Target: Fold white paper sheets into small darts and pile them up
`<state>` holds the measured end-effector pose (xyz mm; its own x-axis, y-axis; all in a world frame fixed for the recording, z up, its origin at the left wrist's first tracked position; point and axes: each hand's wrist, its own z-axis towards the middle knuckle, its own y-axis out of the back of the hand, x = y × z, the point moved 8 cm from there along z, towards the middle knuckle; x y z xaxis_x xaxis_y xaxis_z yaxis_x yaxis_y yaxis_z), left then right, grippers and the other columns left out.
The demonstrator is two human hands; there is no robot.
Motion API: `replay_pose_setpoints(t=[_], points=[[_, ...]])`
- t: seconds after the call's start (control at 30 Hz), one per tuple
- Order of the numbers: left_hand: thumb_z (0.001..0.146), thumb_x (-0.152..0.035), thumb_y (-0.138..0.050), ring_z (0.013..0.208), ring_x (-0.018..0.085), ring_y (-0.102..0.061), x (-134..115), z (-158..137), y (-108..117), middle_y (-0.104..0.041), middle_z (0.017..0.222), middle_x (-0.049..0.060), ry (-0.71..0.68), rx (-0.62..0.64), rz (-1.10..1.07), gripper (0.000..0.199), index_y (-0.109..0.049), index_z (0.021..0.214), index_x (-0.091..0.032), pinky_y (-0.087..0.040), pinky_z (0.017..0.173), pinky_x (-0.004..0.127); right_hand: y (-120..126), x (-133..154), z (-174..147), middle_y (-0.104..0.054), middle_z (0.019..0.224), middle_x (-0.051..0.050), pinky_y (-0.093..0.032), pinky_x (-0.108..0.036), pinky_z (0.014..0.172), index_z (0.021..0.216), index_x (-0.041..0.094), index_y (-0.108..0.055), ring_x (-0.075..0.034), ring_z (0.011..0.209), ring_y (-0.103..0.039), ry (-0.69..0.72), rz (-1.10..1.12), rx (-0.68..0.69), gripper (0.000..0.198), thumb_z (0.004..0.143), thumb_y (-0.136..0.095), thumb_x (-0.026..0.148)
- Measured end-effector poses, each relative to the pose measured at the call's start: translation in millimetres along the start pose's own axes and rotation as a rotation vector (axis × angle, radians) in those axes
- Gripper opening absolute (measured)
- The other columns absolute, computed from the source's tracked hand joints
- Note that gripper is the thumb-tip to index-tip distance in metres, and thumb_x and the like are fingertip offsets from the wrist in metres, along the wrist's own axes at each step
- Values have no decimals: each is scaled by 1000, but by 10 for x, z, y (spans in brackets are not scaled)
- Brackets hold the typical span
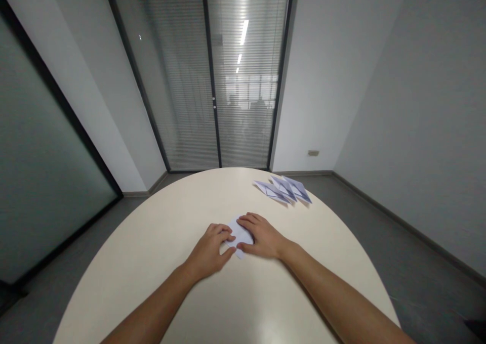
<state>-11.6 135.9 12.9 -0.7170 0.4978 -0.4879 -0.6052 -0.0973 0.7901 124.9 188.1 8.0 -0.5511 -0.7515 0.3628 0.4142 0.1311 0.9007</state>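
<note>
A small piece of folded white paper [241,232] lies on the table in front of me, a narrow tip of it pointing towards me. My left hand [210,248] holds its left side, with curled fingers on the edge and the thumb near the lower tip. From the right, my right hand [264,235] grips the same paper, fingers along the far edge and thumb on the near edge. Both hands partly cover the paper, so its full shape is hidden.
Several folded paper pieces [283,189] lie overlapping near the far right edge of the round cream table [152,263]. Beyond the table stand a glass partition with blinds [243,126] and a white wall with a socket [313,153].
</note>
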Motion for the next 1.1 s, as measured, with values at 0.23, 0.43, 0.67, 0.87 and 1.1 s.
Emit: replay_pose_setpoints(t=[0.23,0.43,0.67,0.87,1.1], points=[[83,-19,-70,114,24,-55,-77,32,-60,-65,118,7,1,23,6,16,-70,99,-21,-47,100,42,15,-113,77,-55,144,-14,-25,-49,120,139,15,-57,-30,140,-40,3,-65,-56,50,96,-51,39],[85,-21,-67,117,25,-54,-105,22,-61,-64,119,8,13,34,49,14,-70,99,-22,-48,100,41,-38,-180,82,-43,154,-13,-25,-51,120,145,15,-51,-35,147,-27,-57,-90,12,56,96,-49,41],[87,-23,-65,116,25,-56,-78,7,-23,-65,118,7,-16,43,99,13,-70,99,-23,-50,99,41,-100,-217,-87,-21,164,-12,-16,-58,120,158,16,-25,-40,151,-6,-136,-59,200,82,95,-38,67],[91,-24,-61,124,25,-55,-84,-15,-59,-64,129,8,-68,78,145,17,-69,106,-23,-48,104,45,-70,-280,-128,-23,163,-14,-19,-62,117,156,13,-29,-40,151,-10,-245,-135,124,62,103,-33,44],[93,-27,-60,122,26,-57,-9,2,-69,-67,129,7,-33,24,224,17,-71,105,-23,-48,105,47,170,6,-28,-65,122,-14,-43,-44,101,125,17,-65,-27,115,-57,-17,-118,-66,34,98,-51,30]])
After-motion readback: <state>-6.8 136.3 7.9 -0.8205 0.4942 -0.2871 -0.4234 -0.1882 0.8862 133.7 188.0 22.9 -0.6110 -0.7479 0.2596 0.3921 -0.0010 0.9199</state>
